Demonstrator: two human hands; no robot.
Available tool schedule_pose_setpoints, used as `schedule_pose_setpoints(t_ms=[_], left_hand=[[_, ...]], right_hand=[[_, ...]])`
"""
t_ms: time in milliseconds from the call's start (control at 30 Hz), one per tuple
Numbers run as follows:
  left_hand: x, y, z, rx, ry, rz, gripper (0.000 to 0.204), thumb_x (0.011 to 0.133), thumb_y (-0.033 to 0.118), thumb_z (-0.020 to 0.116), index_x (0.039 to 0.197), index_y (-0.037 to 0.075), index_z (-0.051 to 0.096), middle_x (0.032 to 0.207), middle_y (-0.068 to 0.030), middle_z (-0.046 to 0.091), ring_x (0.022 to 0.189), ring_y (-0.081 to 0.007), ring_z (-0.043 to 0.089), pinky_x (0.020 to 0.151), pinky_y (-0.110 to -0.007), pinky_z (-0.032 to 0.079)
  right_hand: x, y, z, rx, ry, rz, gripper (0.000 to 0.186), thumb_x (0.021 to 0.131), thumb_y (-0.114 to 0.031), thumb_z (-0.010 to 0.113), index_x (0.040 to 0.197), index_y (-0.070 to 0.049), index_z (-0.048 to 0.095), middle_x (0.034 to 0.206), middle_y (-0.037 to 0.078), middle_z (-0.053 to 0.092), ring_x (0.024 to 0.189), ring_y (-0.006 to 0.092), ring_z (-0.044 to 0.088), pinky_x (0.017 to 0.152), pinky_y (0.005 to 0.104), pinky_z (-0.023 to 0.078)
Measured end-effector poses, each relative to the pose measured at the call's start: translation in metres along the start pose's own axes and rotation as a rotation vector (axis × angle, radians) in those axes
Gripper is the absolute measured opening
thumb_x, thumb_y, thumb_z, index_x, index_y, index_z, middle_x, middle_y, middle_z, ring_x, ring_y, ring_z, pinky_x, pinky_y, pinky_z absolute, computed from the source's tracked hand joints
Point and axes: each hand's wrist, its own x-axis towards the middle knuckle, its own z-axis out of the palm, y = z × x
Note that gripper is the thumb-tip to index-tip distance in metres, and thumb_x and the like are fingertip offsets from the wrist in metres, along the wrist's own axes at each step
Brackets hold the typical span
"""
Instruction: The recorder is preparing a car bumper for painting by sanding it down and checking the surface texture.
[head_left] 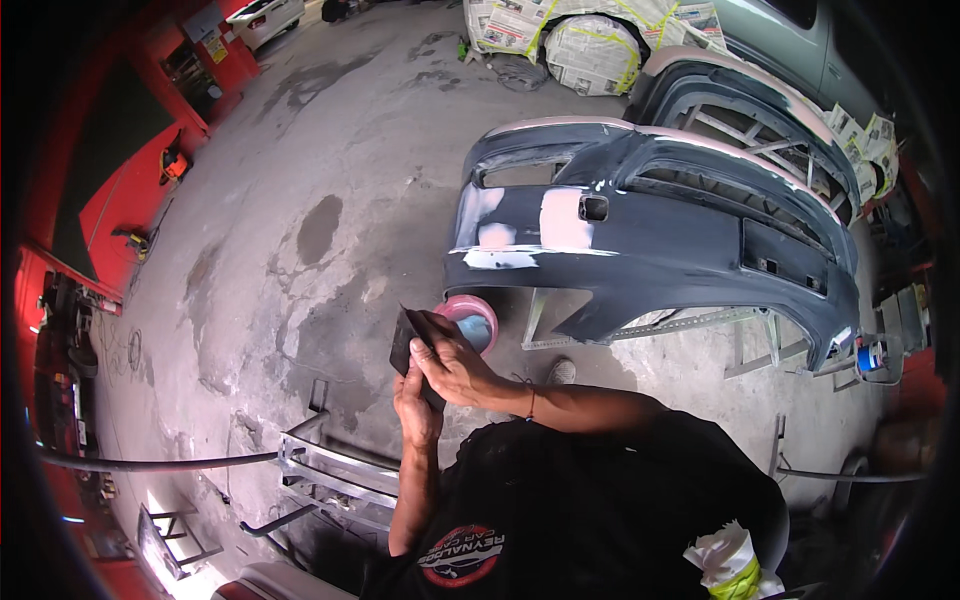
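In front of my chest, my left hand point(416, 408) and my right hand point(458, 368) both grip a dark, flat sheet of sandpaper point(402, 345). The left thumb presses on its face from below, and the right fingers wrap over it from the right. Part of the sheet is hidden behind the hands. Just beyond them on the floor stands a pink bucket point(466, 302) with pale blue inside, partly covered by the right hand. Farther right, apart from both hands, a dark grey car bumper point(680, 235) with pink and white patches rests on a metal stand point(545, 345).
A second bumper point(690, 62) stands behind the first, near a car wheel covered with newspaper point(592, 58). Left of my arm is a metal frame point(335, 470). A dark hose or bar point(160, 463) crosses the lower left. My shoe point(562, 371) shows below the bumper.
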Motion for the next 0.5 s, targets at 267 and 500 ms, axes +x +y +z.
schedule_pose_setpoints(t_ms=[267, 500], left_hand=[[0.018, 0.014, -0.027, 0.66, 0.555, 0.11, 0.066, 0.1, 0.049, 0.037, 0.102, -0.015, 0.055, 0.096, -0.0192, 0.061, 0.084, -0.023, 0.052, 0.078, -0.037, 0.044], [-0.033, -0.001, -0.028, 1.375, -0.091, 0.959, 0.073, 0.092, 0.034, 0.04, 0.142, -0.013, 0.016, 0.146, -0.0332, 0.026, 0.135, -0.0442, 0.029, 0.11, -0.053, 0.024]], right_hand=[[-0.021, 0.003, 0.002, 0.165, -0.307, 0.039, 0.046, 0.101, -0.035, 0.038, 0.124, 0.003, 0.048, 0.113, 0.023, 0.056, 0.108, 0.0343, 0.054, 0.093, 0.0401, 0.041], [0.023, 0.07, -0.013, 0.927, -0.103, 1.141, 0.036, 0.092, -0.049, 0.057, 0.087, -0.013, 0.06, 0.067, -0.002, 0.052, 0.049, 0.0076, 0.044, 0.04, 0.0262, 0.034]])
